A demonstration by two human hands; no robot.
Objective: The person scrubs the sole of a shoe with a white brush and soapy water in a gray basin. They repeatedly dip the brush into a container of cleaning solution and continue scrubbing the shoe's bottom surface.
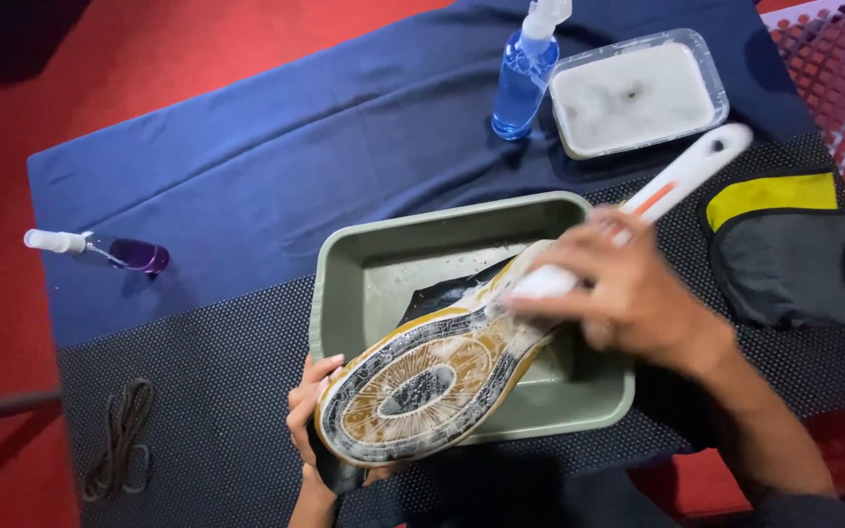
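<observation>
While my left hand (313,406) is gripping the shoe (427,376) sole-up over the tray (344,284), my right hand (628,293) is closing round the brush (657,196), scrubbing the soapy sole, and I am keeping strokes short so suds are falling inside.

An improvised shoe-cleaning station is indicated, set up on a red floor (198,59) rather than at a bench. A navy cloth (276,166) and a black mesh mat (217,411) are spread as the work surface, on which a grey-green basin (344,284), a blue spray bottle (523,73), a small purple bottle (124,252) and a tub of foamy liquid (635,93) are laid out. Removed laces (121,440) and a pink crate (838,68) are noted at the edges; whether home or shop cannot be determined.
</observation>
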